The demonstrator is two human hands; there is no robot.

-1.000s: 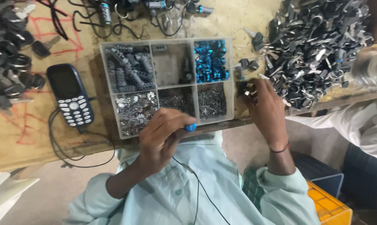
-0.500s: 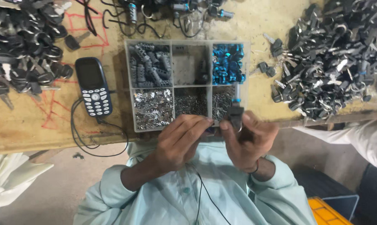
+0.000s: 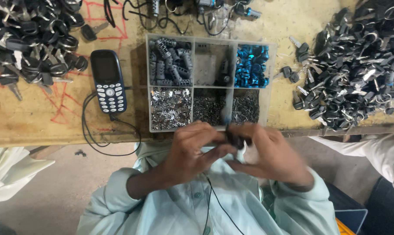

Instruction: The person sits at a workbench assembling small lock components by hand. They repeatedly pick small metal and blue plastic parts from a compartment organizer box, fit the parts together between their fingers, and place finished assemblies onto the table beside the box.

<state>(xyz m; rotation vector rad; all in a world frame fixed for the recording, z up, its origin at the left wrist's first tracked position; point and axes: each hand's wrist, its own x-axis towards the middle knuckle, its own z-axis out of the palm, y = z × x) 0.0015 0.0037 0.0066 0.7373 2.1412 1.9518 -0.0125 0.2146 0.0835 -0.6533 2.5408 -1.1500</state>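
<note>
My left hand (image 3: 192, 152) and right hand (image 3: 271, 154) pinch one small black part (image 3: 235, 140) together at frame centre, below the worn wooden bench (image 3: 31, 117). Upper left: black keys (image 3: 29, 39); then phone (image 3: 108, 81), compartment tray (image 3: 211, 39), another key heap (image 3: 358, 61).

A worn, light-brown wooden counter (image 3: 40, 126) carries a clear plastic six-compartment organiser box (image 3: 272, 82). Its compartments hold grey ribbed cylinders (image 3: 168, 61), blue metallic rings (image 3: 251, 65) and small silver metal parts (image 3: 170, 108). A dark blue keypad phone (image 3: 108, 81) lies just left of the box, its black cable (image 3: 92, 139) looping off the edge. Heaps of black-headed keys occupy the left (image 3: 27, 39) and right (image 3: 358, 61) sides.
</note>
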